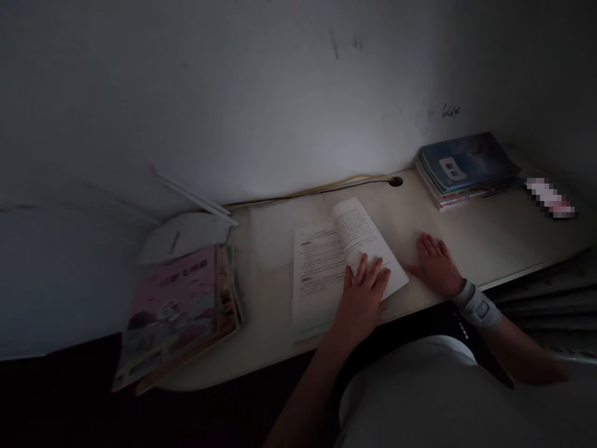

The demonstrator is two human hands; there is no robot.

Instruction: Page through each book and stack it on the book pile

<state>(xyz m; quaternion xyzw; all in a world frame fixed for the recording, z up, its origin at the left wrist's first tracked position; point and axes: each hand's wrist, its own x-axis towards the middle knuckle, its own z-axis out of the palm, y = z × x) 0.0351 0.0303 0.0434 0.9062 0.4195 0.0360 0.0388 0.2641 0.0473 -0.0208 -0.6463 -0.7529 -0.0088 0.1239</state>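
An open book with printed pages lies in the middle of a pale desk. My left hand rests flat on its lower right page, fingers spread, and holds nothing. My right hand lies flat on the bare desk just right of the book, fingers stretched out. A light band wraps that wrist. The room is dim.
A stack of books with a blue cover sits at the back right. A pile with a pink cover overhangs the front left edge, white papers behind it. A cable runs along the wall to a desk hole.
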